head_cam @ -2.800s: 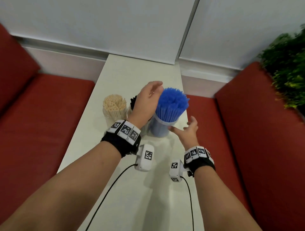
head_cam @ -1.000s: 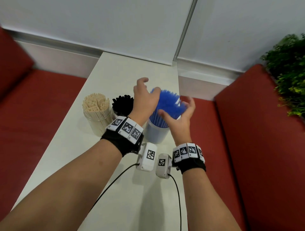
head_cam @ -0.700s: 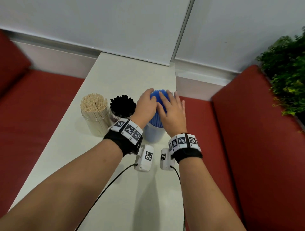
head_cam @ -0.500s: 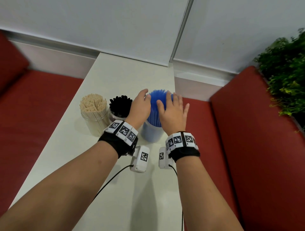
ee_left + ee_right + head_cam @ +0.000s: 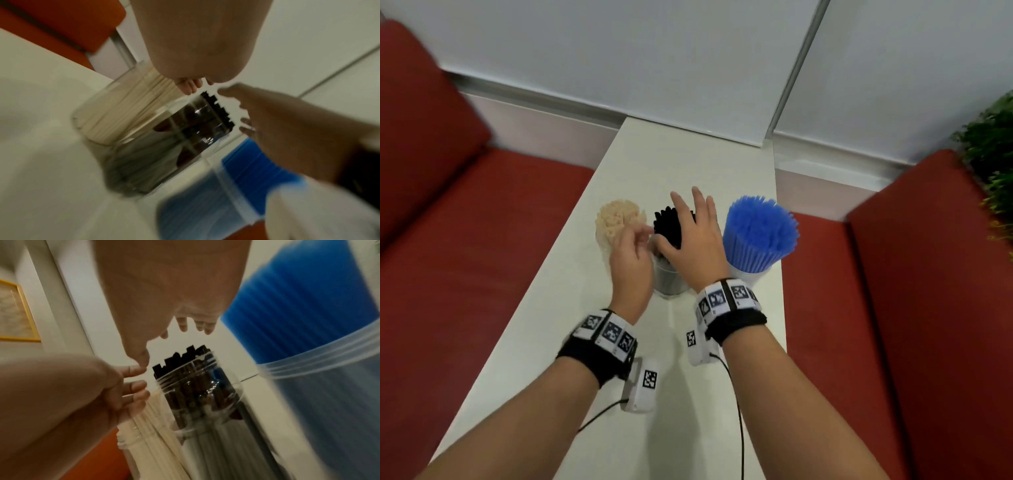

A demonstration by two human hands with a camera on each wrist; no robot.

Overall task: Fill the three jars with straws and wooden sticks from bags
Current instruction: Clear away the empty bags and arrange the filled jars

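So all three jars are looking pretty much full at this point: the jar of wooden sticks (image 5: pixel 619 222) is sitting at about 10 o'clock from the person's hands, the jar of black straws (image 5: pixel 669 260) is in the middle, and the jar of blue straws (image 5: pixel 758 236) is off at 2 o'clock near the right edge of the desk (image 5: pixel 681 157). They're lined up in a row, just beside each other, maybe touching, can't really tell

The left hand (image 5: pixel 630 260) is hovering by the near side of the sticks jar with fingers loosely curled, not gripping anything as far as I can see. The right hand (image 5: pixel 693 240) is spreading wide over the top of the black straws, fingers straight, holding nothing. Whether the palm is actually pressing on the straw tips I can't say, the wrist views are blurry

My guess is the filling is basically done and the person is just patting and evening out the bundles, black one right now. No bags are showing anywhere, so nothing left to pour that I can spot

Around it: red bench seats (image 5: pixel 482 240) running along both sides of the desk, a green plant (image 5: pixel 993 164) at 2 o'clock by the wall, wrist camera cables trailing over the desk. Nothing is really blocking the hands, though the blue jar is sitting close to the desk edge, so a careless elbow could be knocking it onto the seat
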